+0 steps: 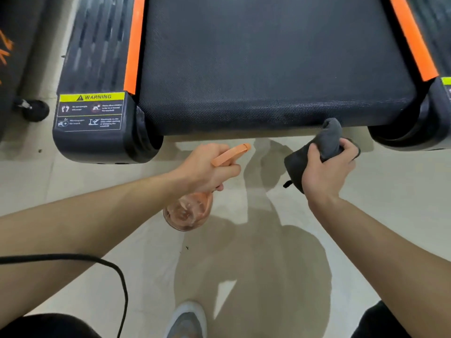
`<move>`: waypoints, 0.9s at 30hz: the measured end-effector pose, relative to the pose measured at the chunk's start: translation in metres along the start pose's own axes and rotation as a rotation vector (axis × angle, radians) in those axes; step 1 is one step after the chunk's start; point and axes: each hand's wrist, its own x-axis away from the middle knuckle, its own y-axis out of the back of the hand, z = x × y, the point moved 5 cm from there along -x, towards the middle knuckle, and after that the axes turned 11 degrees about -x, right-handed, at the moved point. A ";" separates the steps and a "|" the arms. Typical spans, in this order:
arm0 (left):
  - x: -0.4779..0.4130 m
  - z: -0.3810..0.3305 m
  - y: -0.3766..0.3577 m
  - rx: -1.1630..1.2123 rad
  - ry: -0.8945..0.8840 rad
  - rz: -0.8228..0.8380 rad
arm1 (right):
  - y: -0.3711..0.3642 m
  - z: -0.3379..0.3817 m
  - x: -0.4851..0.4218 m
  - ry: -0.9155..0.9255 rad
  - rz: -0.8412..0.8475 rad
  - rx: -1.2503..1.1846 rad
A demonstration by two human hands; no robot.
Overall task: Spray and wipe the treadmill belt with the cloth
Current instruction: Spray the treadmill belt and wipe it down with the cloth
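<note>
- Fingers of the left hand (207,170) wrapped the orange spray bottle (188,211), nozzle toward the treadmill belt (268,57).
- Right hand (324,169) clenched the soft, bunched cloth (328,139), just short of the belt edge; light, easily gripped anywhere.

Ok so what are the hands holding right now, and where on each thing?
The left hand grips the orange spray bottle at its neck, just under the trigger head. The right hand clutches the bunched grey cloth around its middle.

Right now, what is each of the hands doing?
Left hand: closed around the orange spray bottle.
Right hand: closed on the dark grey cloth.
</note>
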 end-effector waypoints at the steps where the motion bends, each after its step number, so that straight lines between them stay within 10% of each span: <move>1: 0.003 0.001 0.002 0.036 -0.001 -0.009 | -0.004 -0.002 0.003 -0.036 0.001 -0.037; 7: 0.017 0.002 0.013 0.090 -0.042 -0.098 | -0.036 -0.017 0.029 -0.408 0.022 -0.220; 27: 0.077 0.067 0.074 0.128 0.098 -0.379 | -0.157 0.030 0.090 -0.801 0.227 -0.594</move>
